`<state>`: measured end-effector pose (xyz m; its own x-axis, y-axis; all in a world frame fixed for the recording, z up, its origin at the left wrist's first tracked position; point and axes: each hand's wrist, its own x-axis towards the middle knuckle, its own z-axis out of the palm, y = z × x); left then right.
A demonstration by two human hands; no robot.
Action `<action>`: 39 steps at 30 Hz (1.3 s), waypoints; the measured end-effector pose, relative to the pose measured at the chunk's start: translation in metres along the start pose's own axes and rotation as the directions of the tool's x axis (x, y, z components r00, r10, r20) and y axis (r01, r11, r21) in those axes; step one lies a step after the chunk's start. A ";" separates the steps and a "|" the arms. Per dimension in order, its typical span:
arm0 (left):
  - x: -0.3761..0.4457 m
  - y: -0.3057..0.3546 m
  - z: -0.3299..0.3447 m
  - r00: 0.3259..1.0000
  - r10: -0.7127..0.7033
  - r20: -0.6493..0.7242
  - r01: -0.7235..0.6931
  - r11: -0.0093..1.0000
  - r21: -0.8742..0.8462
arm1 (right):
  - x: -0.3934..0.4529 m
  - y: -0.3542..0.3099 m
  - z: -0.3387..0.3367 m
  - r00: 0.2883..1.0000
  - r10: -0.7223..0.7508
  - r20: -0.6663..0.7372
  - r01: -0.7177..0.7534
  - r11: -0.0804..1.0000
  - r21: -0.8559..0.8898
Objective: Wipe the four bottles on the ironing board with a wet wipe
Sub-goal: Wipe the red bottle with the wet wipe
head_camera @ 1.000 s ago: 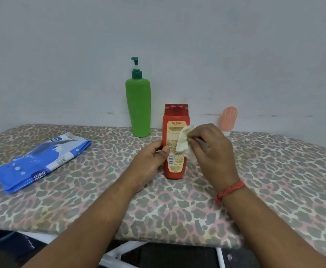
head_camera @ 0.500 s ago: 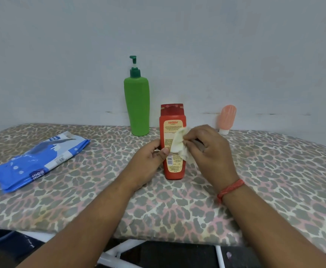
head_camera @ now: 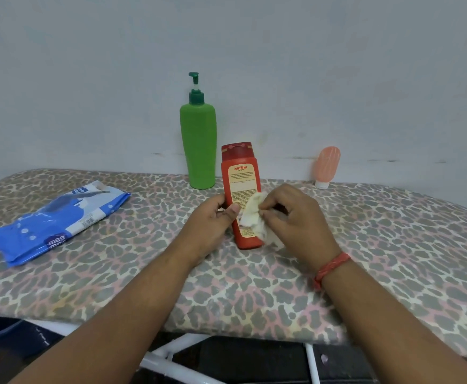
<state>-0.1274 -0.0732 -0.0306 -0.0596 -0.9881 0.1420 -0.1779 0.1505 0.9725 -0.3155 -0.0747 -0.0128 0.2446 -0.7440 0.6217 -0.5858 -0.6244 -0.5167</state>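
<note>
A red bottle (head_camera: pixel 240 173) with a cream label stands upright in the middle of the leopard-print ironing board (head_camera: pixel 393 245). My left hand (head_camera: pixel 213 220) grips its lower left side. My right hand (head_camera: pixel 296 220) presses a crumpled whitish wet wipe (head_camera: pixel 254 214) against the bottle's lower front. A tall green pump bottle (head_camera: pixel 198 139) stands behind it by the wall. A small pink bottle (head_camera: pixel 326 167) stands cap-down at the back right. I see three bottles only.
A blue wet-wipe pack (head_camera: pixel 55 220) lies on the left of the board. A pale wall rises just behind the board. White frame legs (head_camera: pixel 177 356) show below the near edge. A red thread band circles my right wrist.
My right hand has slid the wipe down the red bottle's label, from near the middle to the lower part. My left hand keeps its hold on the bottle.
</note>
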 end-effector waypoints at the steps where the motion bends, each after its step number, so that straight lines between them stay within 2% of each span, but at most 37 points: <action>1: 0.001 0.000 -0.001 1.000 0.000 -0.006 0.000 1.000 -0.006 | -0.004 0.002 -0.002 0.995 0.021 0.098 -0.021 1.000 0.001; 3: 0.001 0.002 0.000 1.000 0.003 -0.009 -0.003 1.000 -0.005 | -0.010 0.006 -0.006 0.973 0.003 0.231 0.004 0.999 -0.032; 6: 0.002 0.002 0.001 1.000 0.005 -0.018 -0.005 1.000 -0.002 | -0.010 0.000 -0.002 0.958 -0.159 0.238 0.192 0.974 -0.122; 8: 0.002 0.000 0.001 1.000 0.014 -0.016 -0.014 1.000 -0.004 | -0.009 -0.010 0.008 0.915 -0.288 0.283 0.348 0.918 -0.191; 10: 0.002 -0.001 0.000 1.000 0.014 -0.015 -0.014 1.000 -0.006 | -0.010 -0.015 0.015 0.874 -0.350 0.337 0.434 0.874 -0.218; 16: 0.004 -0.001 0.001 1.000 -0.002 -0.021 0.002 1.000 -0.023 | -0.010 0.004 -0.007 0.887 -0.271 0.373 0.370 0.901 -0.226; 22: 0.005 -0.001 0.001 1.000 0.000 -0.021 -0.001 1.000 -0.014 | -0.011 -0.013 0.014 0.822 -0.397 0.408 0.531 0.793 -0.300; 27: 0.004 0.000 0.001 0.999 -0.017 -0.027 0.016 1.000 -0.025 | -0.012 0.002 -0.013 0.854 -0.287 0.433 0.422 0.869 -0.257; 31: 0.003 0.001 0.001 1.000 -0.017 -0.019 0.017 1.000 -0.002 | -0.012 -0.011 0.004 0.805 -0.370 0.464 0.536 0.788 -0.301; 33: 0.004 0.001 0.001 1.000 -0.016 -0.021 0.016 1.000 0.001 | -0.012 -0.018 0.013 0.808 -0.394 0.437 0.553 0.764 -0.333; 39: 0.004 0.001 0.001 1.000 -0.003 -0.024 0.004 1.000 0.009 | -0.010 -0.002 -0.001 0.853 -0.298 0.428 0.416 0.885 -0.211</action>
<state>-0.1285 -0.0773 -0.0297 -0.0358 -0.9891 0.1431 -0.1865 0.1473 0.9714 -0.3177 -0.0653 -0.0177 0.7144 -0.5503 0.4322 -0.5799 -0.8113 -0.0743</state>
